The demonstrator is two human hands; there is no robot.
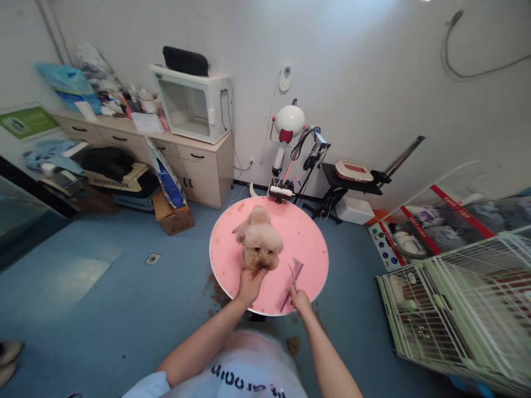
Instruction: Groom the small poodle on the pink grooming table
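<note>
A small, curly, cream-coloured dog is on the round pink table, its head turned towards me. My left hand is closed under the dog's chin, its fingers partly hidden by the fur. In my right hand is a pair of curved grooming scissors, blades pointing up and away from me, apart from the dog. Beneath the scissors, a flat purple-edged strip, perhaps a comb in a clear sleeve, lies on the table. Loose tufts of hair dot the tabletop.
A white dryer on a stand rises behind the table. Wire cages stand at the right. Along the left wall runs a cabinet bearing a glass-fronted box. A cardboard box and hair clippings are on the floor.
</note>
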